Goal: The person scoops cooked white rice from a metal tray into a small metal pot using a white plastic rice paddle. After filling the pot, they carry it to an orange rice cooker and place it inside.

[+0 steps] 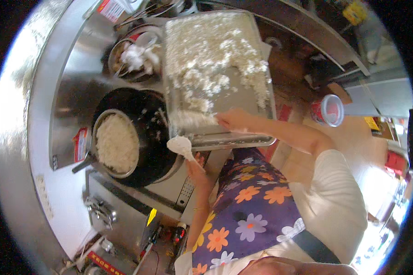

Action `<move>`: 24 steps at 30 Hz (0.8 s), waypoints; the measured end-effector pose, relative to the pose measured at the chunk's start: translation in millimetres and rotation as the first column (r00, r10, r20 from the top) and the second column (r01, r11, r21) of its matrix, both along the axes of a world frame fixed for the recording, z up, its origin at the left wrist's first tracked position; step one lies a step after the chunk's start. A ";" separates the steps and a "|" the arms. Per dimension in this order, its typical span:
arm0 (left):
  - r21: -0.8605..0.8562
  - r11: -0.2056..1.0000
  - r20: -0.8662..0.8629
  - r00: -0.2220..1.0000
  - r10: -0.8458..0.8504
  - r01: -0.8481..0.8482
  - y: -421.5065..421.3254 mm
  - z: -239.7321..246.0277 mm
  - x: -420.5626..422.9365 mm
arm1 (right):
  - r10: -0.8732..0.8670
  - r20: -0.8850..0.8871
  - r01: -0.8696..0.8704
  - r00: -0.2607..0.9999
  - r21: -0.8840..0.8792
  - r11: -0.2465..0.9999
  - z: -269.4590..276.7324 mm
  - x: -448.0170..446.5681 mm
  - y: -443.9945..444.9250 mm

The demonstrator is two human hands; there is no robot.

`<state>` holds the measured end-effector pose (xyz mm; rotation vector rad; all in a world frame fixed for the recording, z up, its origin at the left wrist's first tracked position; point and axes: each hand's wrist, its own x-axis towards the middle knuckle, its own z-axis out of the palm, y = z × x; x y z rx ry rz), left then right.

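Note:
My right hand (232, 120) reaches over the near part of a metal sheet tray (239, 84). It grips a pale utensil (192, 118), blurred by motion, probably a spatula or rice paddle. Cooked white rice (210, 41) covers the far part of the tray, thinning to loose clumps towards me. Below the tray's near left corner, my left hand (198, 170) holds a white ladle-like spoon (180, 145) by its handle, with the bowl beside the tray rim. To the left, a round metal pan (135, 163) full of rice sits in a large black wok (155, 151) with stray grains inside.
Beyond the wok stands a bowl (112, 56) holding crumpled white plastic (137, 56). A red-and-white packet (80, 144) is by the steel wall at left. A lidded plastic tub (327, 110) stands off to the right. A steel box with a tap-like fitting (101, 209) is at lower left.

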<state>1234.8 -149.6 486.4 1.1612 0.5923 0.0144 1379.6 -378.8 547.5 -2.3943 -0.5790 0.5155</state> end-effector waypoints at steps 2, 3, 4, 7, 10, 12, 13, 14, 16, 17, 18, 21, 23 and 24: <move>0.059 0.992 0.073 0.990 -0.119 0.115 -4.2 -1.3 5.0 | -0.256 0.018 0.257 0.966 -0.047 0.965 4.7 20.3 -21.4; 0.077 0.989 0.052 0.990 -0.134 0.130 -5.7 -1.6 6.7 | -0.237 -0.072 0.236 0.969 -0.023 0.971 9.8 23.4 -35.7; 0.153 0.972 0.083 0.978 -0.191 0.177 -8.0 -2.1 9.4 | -0.237 -0.126 0.239 0.963 0.007 0.971 17.3 25.1 -52.1; 0.315 0.907 0.142 0.931 -0.335 0.278 -10.9 -4.1 18.3 | -0.321 -0.611 0.498 0.724 0.140 0.856 38.9 -10.0 -79.8; 0.404 0.850 0.125 0.901 -0.416 0.336 -10.4 -5.9 28.5 | -0.239 -0.922 0.807 0.304 0.116 0.579 56.3 -77.0 -76.2; 0.477 0.811 0.140 0.882 -0.451 0.339 -9.5 -4.3 33.9 | -0.039 -0.988 0.977 0.152 0.144 0.160 65.9 -125.5 -62.3; 0.423 0.841 0.125 0.898 -0.421 0.336 -10.0 -1.8 35.9 | -0.009 -0.996 0.995 0.094 0.093 0.038 67.2 -140.1 -53.7; 0.369 0.870 0.109 0.914 -0.390 0.327 -10.3 0.6 37.7 | 0.032 -0.999 0.996 0.043 0.040 -0.083 66.9 -150.6 -44.6; 0.070 0.963 0.018 0.965 -0.261 0.259 -14.2 7.8 40.2 | 0.038 -0.999 0.970 -0.006 -0.015 -0.244 59.8 -151.3 -30.2; 0.057 0.970 -0.015 0.971 -0.237 0.237 -17.0 11.7 41.4 | 0.007 -0.999 0.954 0.049 0.044 -0.295 53.5 -144.5 -24.7; 0.047 0.975 -0.007 0.976 -0.216 0.216 -19.8 14.8 41.5 | -0.065 -0.997 0.936 0.031 0.052 -0.348 44.5 -131.4 -19.1; 0.058 0.980 -0.025 0.981 -0.190 0.192 -24.0 21.2 42.7 | -0.290 -0.956 0.934 0.042 0.141 -0.328 15.5 -87.4 -11.7; 0.075 0.979 -0.033 0.981 -0.189 0.191 -23.9 23.0 42.6 | -0.378 -0.924 0.944 0.054 0.171 -0.283 5.1 -67.5 -19.4; 0.079 0.978 -0.026 0.981 -0.193 0.195 -23.3 23.6 42.6 | -0.397 -0.917 0.945 0.045 0.168 -0.280 1.7 -59.2 -24.9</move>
